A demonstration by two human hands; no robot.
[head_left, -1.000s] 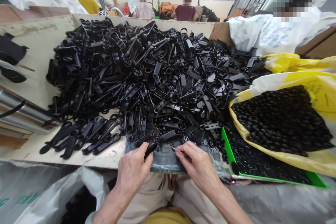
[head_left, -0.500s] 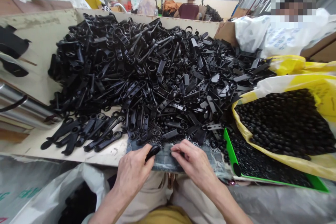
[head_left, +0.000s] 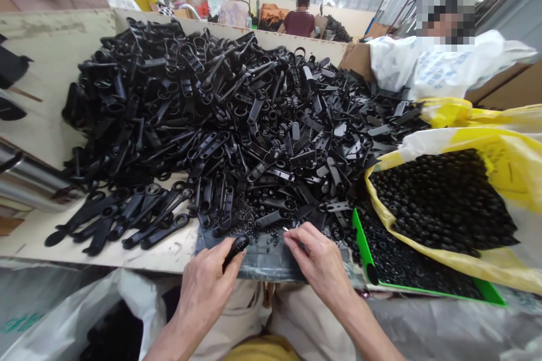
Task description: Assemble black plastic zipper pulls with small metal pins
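My left hand (head_left: 208,273) is closed around a black plastic part (head_left: 239,243). Its rounded, ridged end sticks out past the thumb, and my palm hides the rest. To the right, the thumb and forefinger of my right hand (head_left: 320,259) pinch a small silvery pin (head_left: 286,230). Both hands are over a worn dark work mat (head_left: 266,265) at the table's front edge, apart from each other. Just beyond them lie small loose black bits (head_left: 245,214) and a big heap of black plastic handle-like parts (head_left: 178,96).
Several black parts with ringed ends (head_left: 139,211) lie at left, near a metal cylinder (head_left: 38,175). On the right are a green tray (head_left: 359,245) of small black pieces and a yellow-white bag (head_left: 423,248) of black balls. Several people sit beyond the heap.
The view has shifted slightly, moving the scene leftward. My hands are a little farther apart. A silvery pin now shows at my right fingertips; my left hand keeps its black part.
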